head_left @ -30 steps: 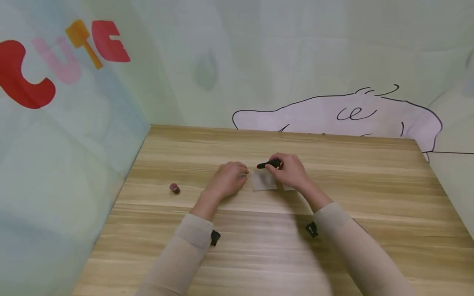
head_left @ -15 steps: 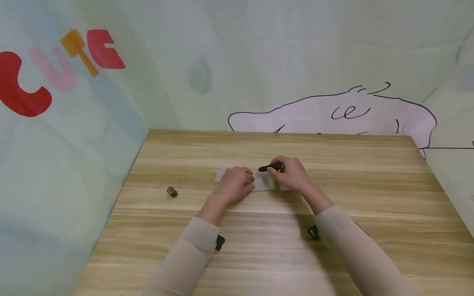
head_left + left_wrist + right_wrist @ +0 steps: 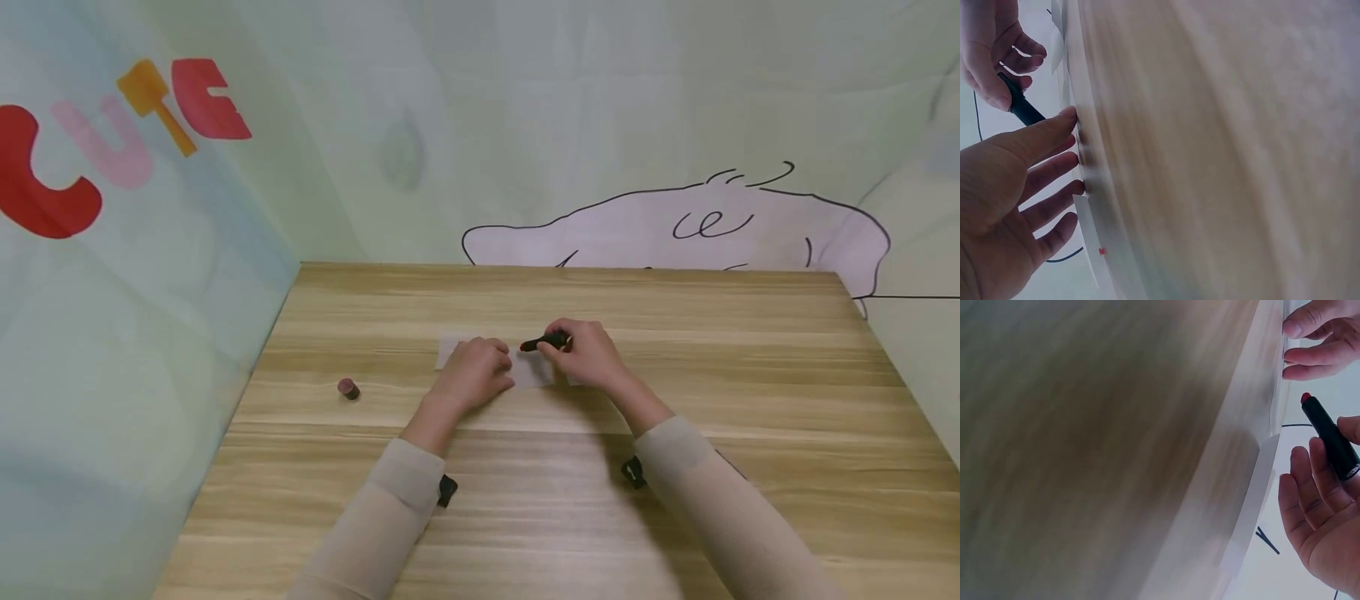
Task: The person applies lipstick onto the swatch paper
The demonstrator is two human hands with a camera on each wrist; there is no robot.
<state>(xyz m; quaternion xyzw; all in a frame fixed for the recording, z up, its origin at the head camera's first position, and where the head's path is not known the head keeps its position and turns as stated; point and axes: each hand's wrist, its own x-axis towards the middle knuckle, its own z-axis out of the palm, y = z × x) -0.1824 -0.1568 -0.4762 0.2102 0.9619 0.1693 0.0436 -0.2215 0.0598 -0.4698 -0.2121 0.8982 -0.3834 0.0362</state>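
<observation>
A lipstick [image 3: 542,342] with a black tube and a red tip is pinched in my right hand [image 3: 588,353], tip pointing left. In the right wrist view the lipstick [image 3: 1330,437] lies between thumb and fingers, its tip apart from the table. Beneath it is a white paper piece [image 3: 534,372] on the table. My left hand [image 3: 472,375] rests its fingertips at that paper's left edge, fingers slightly bent and holding nothing. Another white paper piece [image 3: 447,350] lies partly hidden behind the left hand. A third paper corner [image 3: 573,381] shows below my right hand.
A small dark cap with a maroon top [image 3: 348,388] stands on the wooden table [image 3: 360,500], left of my left hand. In the left wrist view, a small red mark [image 3: 1102,251] shows by a paper edge. Printed cloth walls [image 3: 337,150] border the table behind and left.
My left hand has moved right onto the paper's edge, uncovering the left paper piece. The lipstick tip has shifted only slightly and stays in my right hand.
</observation>
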